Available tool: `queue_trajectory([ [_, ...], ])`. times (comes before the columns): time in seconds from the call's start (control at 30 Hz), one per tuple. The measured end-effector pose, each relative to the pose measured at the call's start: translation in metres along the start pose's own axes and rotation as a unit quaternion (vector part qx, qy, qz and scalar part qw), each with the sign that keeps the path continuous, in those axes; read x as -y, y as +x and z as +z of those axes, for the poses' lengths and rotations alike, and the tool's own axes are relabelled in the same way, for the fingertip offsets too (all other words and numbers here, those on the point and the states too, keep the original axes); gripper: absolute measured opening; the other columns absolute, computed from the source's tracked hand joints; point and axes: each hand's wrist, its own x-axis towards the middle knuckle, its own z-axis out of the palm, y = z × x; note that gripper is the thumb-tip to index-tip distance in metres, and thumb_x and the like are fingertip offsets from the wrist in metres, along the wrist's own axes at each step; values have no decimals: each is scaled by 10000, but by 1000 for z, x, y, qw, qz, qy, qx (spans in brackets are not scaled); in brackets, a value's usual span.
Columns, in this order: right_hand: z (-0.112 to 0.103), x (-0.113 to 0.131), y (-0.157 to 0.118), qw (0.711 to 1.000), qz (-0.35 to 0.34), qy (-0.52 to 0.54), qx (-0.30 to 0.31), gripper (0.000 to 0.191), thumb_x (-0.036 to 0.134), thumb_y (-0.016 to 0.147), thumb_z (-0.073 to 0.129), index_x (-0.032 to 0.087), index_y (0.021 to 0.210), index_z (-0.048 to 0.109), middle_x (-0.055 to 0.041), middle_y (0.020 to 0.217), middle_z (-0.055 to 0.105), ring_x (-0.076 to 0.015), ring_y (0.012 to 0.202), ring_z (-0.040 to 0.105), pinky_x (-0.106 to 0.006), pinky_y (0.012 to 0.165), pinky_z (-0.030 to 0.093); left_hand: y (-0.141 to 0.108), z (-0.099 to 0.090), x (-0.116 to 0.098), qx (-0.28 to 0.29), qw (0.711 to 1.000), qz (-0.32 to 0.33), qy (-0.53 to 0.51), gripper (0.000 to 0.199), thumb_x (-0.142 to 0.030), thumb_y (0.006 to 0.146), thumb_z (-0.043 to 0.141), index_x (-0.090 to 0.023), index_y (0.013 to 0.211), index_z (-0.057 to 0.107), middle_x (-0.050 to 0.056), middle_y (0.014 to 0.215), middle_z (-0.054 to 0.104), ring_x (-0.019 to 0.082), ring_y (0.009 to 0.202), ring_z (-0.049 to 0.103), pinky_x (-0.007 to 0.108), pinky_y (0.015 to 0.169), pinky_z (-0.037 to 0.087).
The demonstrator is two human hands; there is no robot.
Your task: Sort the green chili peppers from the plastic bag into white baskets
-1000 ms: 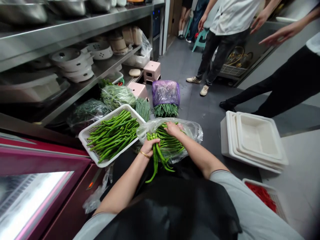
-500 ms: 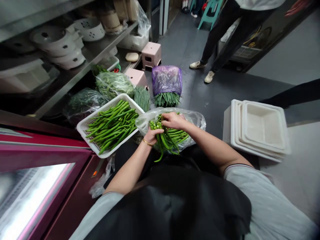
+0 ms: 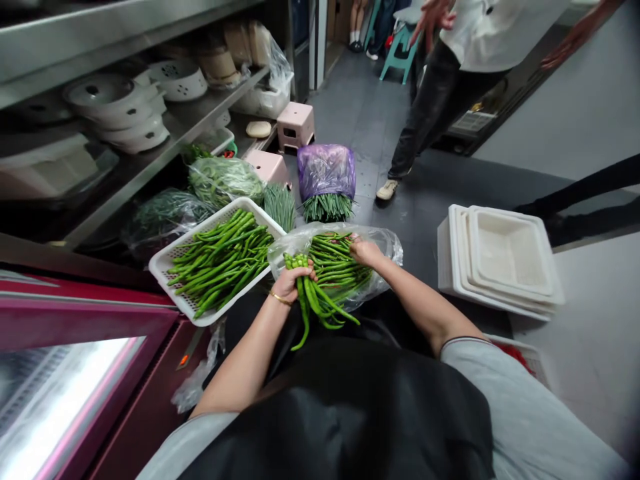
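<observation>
Long green chili peppers (image 3: pixel 320 303) hang in a bunch from my left hand (image 3: pixel 289 281), which is closed around them near their stem ends. Their thin tips droop toward my lap. My right hand (image 3: pixel 366 253) is over the clear plastic bag (image 3: pixel 390 241), its curled fingers at the ends of the green chili peppers lying inside (image 3: pixel 333 263); its fingertips are partly hidden. Left of the bag, a white perforated basket (image 3: pixel 167 260) is tilted and holds many more peppers laid lengthwise.
Ahead lie a purple-wrapped bundle of green stalks (image 3: pixel 327 177) and bagged greens (image 3: pixel 225 180). Pink stools (image 3: pixel 296 123) stand beyond. Stacked white bins (image 3: pixel 510 257) sit to the right. Shelving (image 3: pixel 200 120) and a red-framed cabinet (image 3: pixel 100 340) line the left. A person (image 3: pixel 430 100) stands ahead.
My right hand has moved from the held bunch rightward to the peppers in the bag. My left hand has shifted slightly left and down with its bunch. The person ahead has moved closer.
</observation>
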Motion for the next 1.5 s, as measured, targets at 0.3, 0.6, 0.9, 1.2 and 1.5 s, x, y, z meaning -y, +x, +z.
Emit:
queue_trajectory([
  [0.3, 25, -38, -15, 999, 35, 7, 42, 329, 218, 778, 618, 156, 1081, 727, -200, 1064, 704, -322, 983, 666, -445, 886, 498, -3, 19, -3, -6, 1000, 2, 1, 360, -148, 545, 752, -147, 866, 589, -42, 619, 564, 97, 583, 563, 278, 661, 517],
  [0.6, -16, -24, -28, 995, -96, 17, 2, 230, 338, 872, 607, 137, 882, 718, -145, 938, 715, -245, 931, 631, -346, 870, 455, 26, 52, -6, 7, 975, 21, 222, 376, -142, 485, 783, -105, 845, 679, 66, 797, 703, 190, 708, 644, 344, 721, 519],
  [0.9, -10, -26, -38, 962, -158, 221, -34, 464, 341, 1021, 243, 135, 1125, 646, -55, 842, 711, -144, 754, 641, -282, 803, 492, 37, 64, -5, 95, 937, 99, 321, 446, -175, 487, 833, -126, 891, 647, 49, 798, 720, 186, 726, 658, 312, 745, 528],
  [1.2, 12, -23, -27, 997, -31, 42, 56, 158, 189, 814, 616, 101, 873, 733, -195, 1000, 716, -308, 1051, 629, -448, 987, 423, 22, 47, -18, -11, 962, 127, 242, 245, -226, 551, 795, -123, 733, 667, 48, 688, 686, 170, 610, 622, 308, 626, 531],
  [1.5, -43, 0, -39, 969, -188, 159, -30, 304, 303, 947, 476, 134, 806, 686, -85, 840, 708, -164, 764, 630, -281, 761, 473, 79, 55, 8, 14, 934, 133, 331, 523, -112, 419, 811, -133, 926, 683, 40, 835, 707, 200, 788, 640, 346, 804, 508],
])
